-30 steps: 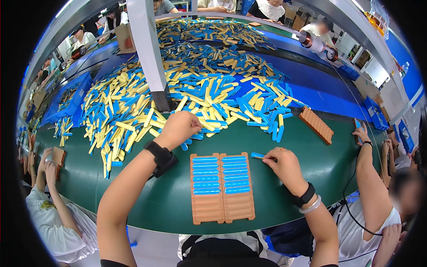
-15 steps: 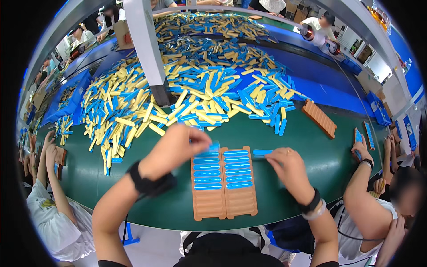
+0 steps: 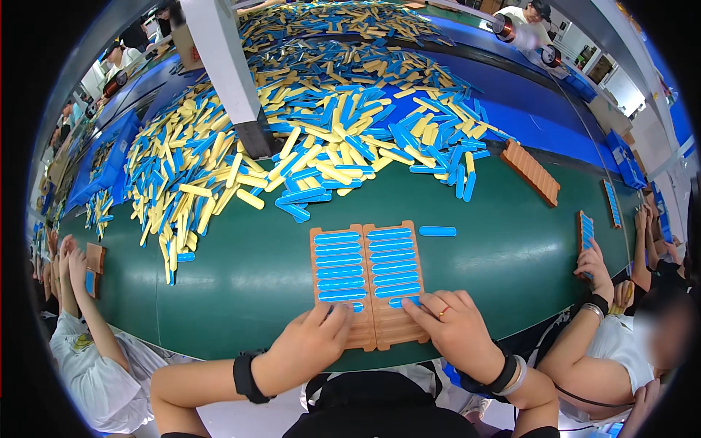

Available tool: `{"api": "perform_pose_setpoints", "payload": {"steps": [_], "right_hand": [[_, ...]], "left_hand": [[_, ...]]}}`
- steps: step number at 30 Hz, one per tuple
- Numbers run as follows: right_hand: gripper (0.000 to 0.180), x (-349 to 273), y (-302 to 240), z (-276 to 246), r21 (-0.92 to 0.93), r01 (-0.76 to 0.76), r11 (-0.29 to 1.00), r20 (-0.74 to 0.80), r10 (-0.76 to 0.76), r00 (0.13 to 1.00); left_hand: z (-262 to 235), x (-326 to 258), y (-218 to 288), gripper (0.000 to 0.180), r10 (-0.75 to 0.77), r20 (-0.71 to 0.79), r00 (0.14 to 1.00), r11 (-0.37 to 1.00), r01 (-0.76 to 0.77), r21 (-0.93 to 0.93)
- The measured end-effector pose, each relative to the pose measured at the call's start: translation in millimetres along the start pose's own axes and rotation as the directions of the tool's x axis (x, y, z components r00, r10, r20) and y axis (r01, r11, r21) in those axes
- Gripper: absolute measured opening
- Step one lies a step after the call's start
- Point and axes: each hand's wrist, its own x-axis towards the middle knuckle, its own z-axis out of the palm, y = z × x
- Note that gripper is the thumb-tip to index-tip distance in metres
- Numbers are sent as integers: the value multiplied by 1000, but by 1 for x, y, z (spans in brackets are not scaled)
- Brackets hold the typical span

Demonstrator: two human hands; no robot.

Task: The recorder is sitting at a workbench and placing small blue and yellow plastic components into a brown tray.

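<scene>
Two orange-brown slotted trays lie side by side before me, the left tray (image 3: 312, 252) and the right tray (image 3: 418, 266). Blue strips with rounded ends, such as the one in the top slot (image 3: 338, 238), fill their far slots. At the lowest filled slot of the left tray, my left hand (image 3: 310, 343) pinches the end of a blue strip (image 3: 358, 307). My right hand (image 3: 460, 321) has its fingers closed on a matching strip (image 3: 398, 302) in the right tray. The hands partly cover both strips and the near slots. A loose blue strip (image 3: 438, 231) lies beside the right tray.
A large heap of blue and yellow strips (image 3: 321, 146) spreads over the far side of the green table (image 3: 219, 292). A grey post (image 3: 223, 66) stands in it. Another brown tray (image 3: 529, 173) sits at right. Co-workers' hands (image 3: 595, 270) work on both sides.
Both hands have come down to the near slots of the trays. The far slot of the left tray now shows its strip uncovered. My right hand has left the loose strip beside the tray.
</scene>
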Motion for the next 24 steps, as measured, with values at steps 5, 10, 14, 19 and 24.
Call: {"api": "perform_pose_setpoints", "payload": {"steps": [5, 10, 14, 19, 24], "right_hand": [[45, 8, -5, -3, -65, 47, 997, 50, -43, 998], [49, 10, -20, 4, -51, 17, 999, 68, -14, 998], [47, 19, -19, -5, 150, -24, 988, 95, 9, 995], [23, 48, 42, -22, 404, -136, 905, -57, 173, 983], [13, 62, 88, -5, 182, -246, 952, -114, 269, 957]], "left_hand": [[6, -2, 22, 63, -102, -39, 994, 991, 105, 78], [10, 0, 30, 85, -108, 22, 994, 993, 107, 54], [2, 3, 27, 82, -87, 26, 996, 996, 87, -21], [-30, 14, -36, 43, -85, 220, 972, 736, 210, -643], [-19, 39, -114, 26, -385, -204, 900, 861, 271, -430]]}}
